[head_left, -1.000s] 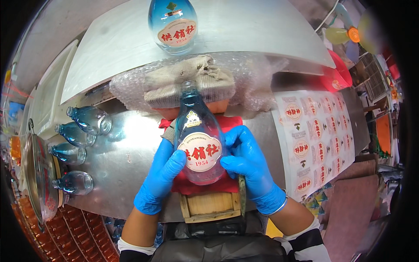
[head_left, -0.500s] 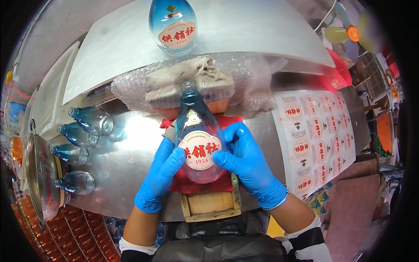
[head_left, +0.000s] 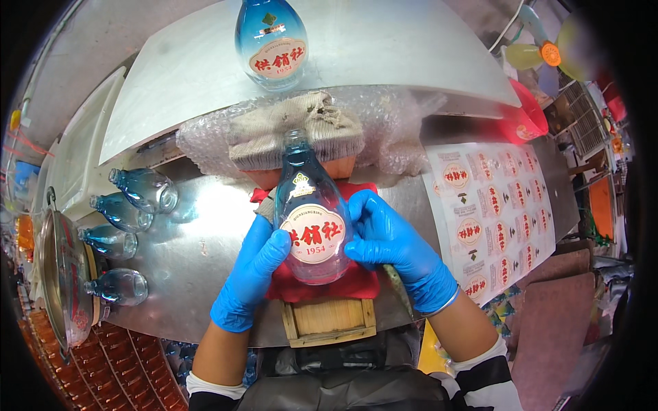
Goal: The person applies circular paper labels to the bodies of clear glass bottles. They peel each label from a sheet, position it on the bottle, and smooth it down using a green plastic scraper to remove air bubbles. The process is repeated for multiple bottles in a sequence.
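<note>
A blue-tinted glass bottle (head_left: 312,205) with a cream oval label lies tilted in front of me on a red cloth (head_left: 322,290), its neck against a cloth-wrapped block (head_left: 298,133). My left hand (head_left: 253,264), in a blue glove, is closed round the bottle's left side, thumb on the glass beside the label. My right hand (head_left: 394,243), also gloved, has its fingers curled at the bottle's right side, with the thumb tip at the label's edge. A thin greenish strip (head_left: 397,288) sticks out below my right palm. The fingers behind the bottle are hidden.
Several blue glass bottles (head_left: 123,286) lie at the left. A finished-looking labelled bottle (head_left: 272,44) rests on the white board (head_left: 384,48) beyond bubble wrap (head_left: 397,130). At the right is a sheet of transfer labels (head_left: 493,219); a wooden frame (head_left: 330,320) sits nearest me.
My right thumb has slid off the label's face to its right edge. The greenish strip has swung from beside the wooden frame outward to the right. My left hand keeps its hold.
</note>
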`<state>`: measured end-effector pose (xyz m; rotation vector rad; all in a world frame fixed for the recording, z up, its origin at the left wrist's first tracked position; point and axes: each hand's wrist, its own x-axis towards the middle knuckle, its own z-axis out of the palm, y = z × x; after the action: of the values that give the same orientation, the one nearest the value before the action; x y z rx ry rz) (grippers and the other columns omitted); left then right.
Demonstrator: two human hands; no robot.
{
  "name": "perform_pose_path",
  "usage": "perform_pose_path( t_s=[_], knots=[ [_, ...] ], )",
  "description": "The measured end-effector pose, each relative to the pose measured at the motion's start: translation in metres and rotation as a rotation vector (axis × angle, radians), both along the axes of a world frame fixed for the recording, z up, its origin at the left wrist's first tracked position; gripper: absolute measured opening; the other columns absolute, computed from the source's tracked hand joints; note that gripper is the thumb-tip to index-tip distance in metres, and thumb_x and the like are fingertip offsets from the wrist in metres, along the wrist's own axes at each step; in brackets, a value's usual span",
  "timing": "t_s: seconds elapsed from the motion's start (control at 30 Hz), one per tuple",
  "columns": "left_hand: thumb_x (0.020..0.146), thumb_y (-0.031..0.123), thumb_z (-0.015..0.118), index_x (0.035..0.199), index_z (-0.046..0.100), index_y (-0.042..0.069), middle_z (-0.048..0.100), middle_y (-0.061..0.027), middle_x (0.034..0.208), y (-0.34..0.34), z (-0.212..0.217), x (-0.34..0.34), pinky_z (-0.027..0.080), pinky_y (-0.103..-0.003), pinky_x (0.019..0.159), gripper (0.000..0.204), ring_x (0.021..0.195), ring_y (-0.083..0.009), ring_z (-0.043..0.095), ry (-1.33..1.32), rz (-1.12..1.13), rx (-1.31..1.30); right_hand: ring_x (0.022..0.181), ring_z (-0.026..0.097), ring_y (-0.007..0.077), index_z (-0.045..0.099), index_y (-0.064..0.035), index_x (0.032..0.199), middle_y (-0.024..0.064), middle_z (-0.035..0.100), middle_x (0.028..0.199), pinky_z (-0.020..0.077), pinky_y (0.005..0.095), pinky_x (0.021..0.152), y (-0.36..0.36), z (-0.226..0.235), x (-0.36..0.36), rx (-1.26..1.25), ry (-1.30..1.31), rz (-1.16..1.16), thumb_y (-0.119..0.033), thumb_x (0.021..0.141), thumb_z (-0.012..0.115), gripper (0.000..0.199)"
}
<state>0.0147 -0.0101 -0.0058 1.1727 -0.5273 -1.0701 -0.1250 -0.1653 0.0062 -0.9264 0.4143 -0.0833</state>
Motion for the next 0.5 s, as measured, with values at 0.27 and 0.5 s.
perform_pose_path(
  t_s=[0.27, 0.5],
  knots=[
    [0.086, 0.034, 0.053, 0.14, 0.019, -0.001, 0.036, -0.0148, 0.137, 0.001, -0.002, 0.0, 0.028, -0.036, 0.105, 0.073, 0.125, -0.0242, 0.037, 0.009, 0.01, -0.008, 0.075, 0.04, 0.0073, 0.044, -0.0075, 0.097, -0.0004, 0.042, 0.088, 0.0394, 0.0213, 0.07, 0.013, -0.002, 0.002, -0.187, -0.036, -0.108, -0.01, 0.077, 0.07, 0.033],
    [0.089, 0.033, 0.051, 0.14, 0.02, 0.0, 0.037, -0.0134, 0.135, 0.002, -0.003, 0.0, 0.03, -0.034, 0.104, 0.068, 0.123, -0.0222, 0.039, 0.022, 0.049, 0.006, 0.075, 0.042, 0.0078, 0.045, -0.0067, 0.099, 0.0008, 0.044, 0.091, 0.0406, 0.0221, 0.068, 0.009, 0.002, 0.002, -0.114, -0.042, -0.067, -0.009, 0.077, 0.07, 0.034]
  ],
)
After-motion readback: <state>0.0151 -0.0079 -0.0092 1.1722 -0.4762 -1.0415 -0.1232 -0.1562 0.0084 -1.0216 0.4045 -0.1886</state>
